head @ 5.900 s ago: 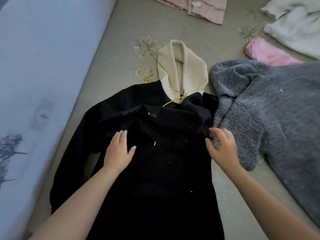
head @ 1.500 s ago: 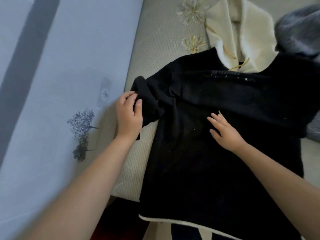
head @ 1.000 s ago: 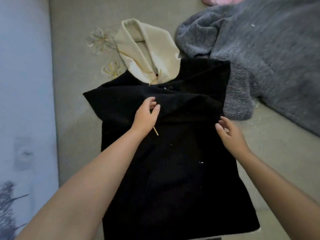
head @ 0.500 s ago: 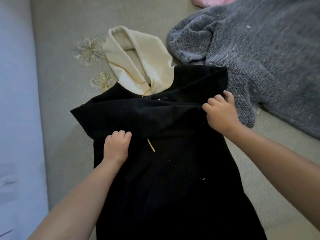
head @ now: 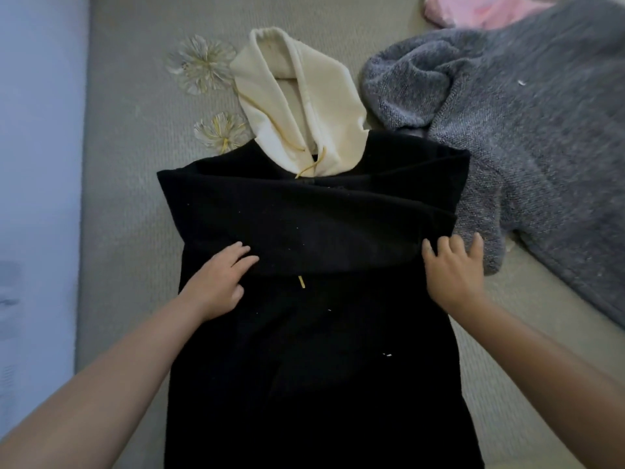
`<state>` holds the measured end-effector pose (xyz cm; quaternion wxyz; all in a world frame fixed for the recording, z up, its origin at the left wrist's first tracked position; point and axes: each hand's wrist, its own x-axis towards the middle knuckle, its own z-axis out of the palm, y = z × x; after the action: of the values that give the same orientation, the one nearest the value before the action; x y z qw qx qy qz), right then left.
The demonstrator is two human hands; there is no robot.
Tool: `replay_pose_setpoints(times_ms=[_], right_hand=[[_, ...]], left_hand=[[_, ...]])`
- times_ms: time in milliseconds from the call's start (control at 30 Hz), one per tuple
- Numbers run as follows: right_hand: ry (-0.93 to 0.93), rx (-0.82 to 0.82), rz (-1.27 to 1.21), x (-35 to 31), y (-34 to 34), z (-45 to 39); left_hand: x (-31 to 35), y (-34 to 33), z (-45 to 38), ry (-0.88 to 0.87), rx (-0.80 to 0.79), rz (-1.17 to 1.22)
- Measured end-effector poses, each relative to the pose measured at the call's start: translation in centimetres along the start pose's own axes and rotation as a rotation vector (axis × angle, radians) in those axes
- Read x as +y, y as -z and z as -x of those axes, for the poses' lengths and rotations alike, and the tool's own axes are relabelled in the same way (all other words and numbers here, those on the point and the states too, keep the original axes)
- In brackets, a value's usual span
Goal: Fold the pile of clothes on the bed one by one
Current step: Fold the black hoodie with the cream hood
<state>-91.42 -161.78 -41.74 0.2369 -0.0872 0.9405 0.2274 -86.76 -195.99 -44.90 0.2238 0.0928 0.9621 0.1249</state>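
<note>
While one black hoodie (head: 304, 316) is lying flat on the bed (head: 135, 198) with both sleeves folded across its chest, we are counting three garments in all: the hoodie, one grey sweater (head: 527, 137) just right of it, touching its right edge, and one pink garment (head: 473, 10) beyond the sweater. We are laying our left hand (head: 216, 282) flat on the hoodie at the lower edge of the folded sleeve, fingers (head: 243, 260) straight and slightly apart, holding nothing. Our right hand (head: 453, 272) is resting at the hoodie's right edge, its fingers spread and lightly bent; we cannot tell whether they are pinching the cloth. The hoodie's cream hood (head: 297, 103) is pointing away from us, with two embroidered flowers (head: 203, 62) on the bed left of it.
</note>
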Motion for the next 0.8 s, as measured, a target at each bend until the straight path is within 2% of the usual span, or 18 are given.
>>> replay_pose_setpoints(times_ms=[67, 133, 200, 267, 333, 400, 500, 600, 667, 800], right_hand=[[-0.004, 0.094, -0.059, -1.1, 1.5, -0.7], [0.056, 0.199, -0.149, -2.5, 3.4, -1.7], [0.169, 0.271, -0.227, -4.8, 5.5, -2.8], [0.282, 0.245, -0.252, -7.9, 7.5, -3.8], [0.387, 0.262, -0.317, -11.3, 9.2, -4.8], [0.464, 0.310, -0.415, -14.5, 10.8, -5.6], [0.542, 0.350, -0.494, -19.1, 13.1, -7.1], [0.597, 0.309, -0.508, -23.3, 15.5, -8.7], [0.593, 0.278, -0.548, -25.7, 17.1, -9.7], [0.522, 0.204, -0.479, -29.4, 19.8, -11.5]], left_hand=[[0.0, 0.9, 0.5, 0.014, 0.241, 0.096], [-0.6, 1.4, 0.7, 0.202, 0.478, 0.213], [-1.3, 1.5, 0.7, 0.550, 0.511, 0.425], [-2.0, 0.7, 0.9, 0.789, 0.419, 0.584], [-2.3, -0.9, 1.5, 0.798, 0.335, 0.663], [-2.3, -2.6, 2.2, 0.763, 0.324, 0.732], [-2.6, -4.6, 2.7, 0.813, 0.408, 0.851], [-2.9, -5.6, 2.5, 0.817, 0.514, 0.921], [-3.2, -6.0, 2.4, 0.795, 0.551, 0.891], [-3.5, -6.6, 2.3, 0.748, 0.588, 0.704]])
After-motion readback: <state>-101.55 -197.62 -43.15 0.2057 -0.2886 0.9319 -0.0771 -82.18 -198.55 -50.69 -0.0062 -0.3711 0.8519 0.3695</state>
